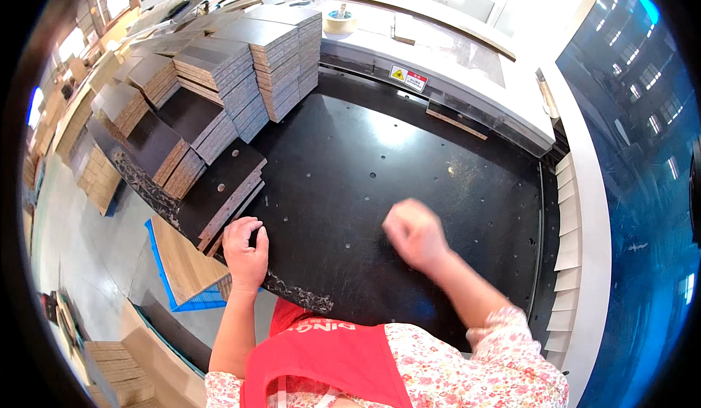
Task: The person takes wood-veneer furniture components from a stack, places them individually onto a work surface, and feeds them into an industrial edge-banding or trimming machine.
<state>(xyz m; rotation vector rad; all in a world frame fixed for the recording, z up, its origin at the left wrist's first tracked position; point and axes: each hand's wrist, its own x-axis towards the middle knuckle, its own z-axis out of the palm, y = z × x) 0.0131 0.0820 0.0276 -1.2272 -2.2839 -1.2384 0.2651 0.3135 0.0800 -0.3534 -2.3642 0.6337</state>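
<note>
My left hand (pixel 245 253) is at the near left edge of a black perforated table (pixel 343 189), right beside the end of a low stack of dark boards (pixel 226 178). Its fingers are bent and the thumb stands apart from them, with nothing visible in the gap. The top board has round holes in it. Over the middle of the table is my right hand (pixel 416 234), curled into a fist and slightly blurred. Whatever it may hold is hidden.
Tall stacks of cut boards (pixel 274 43) fill the table's far left. A white machine ledge (pixel 438 65) with a tape roll (pixel 340 21) runs along the back. Pleated white strips (pixel 568 240) line the right side. Wood-look panels (pixel 186 262) stand low at left.
</note>
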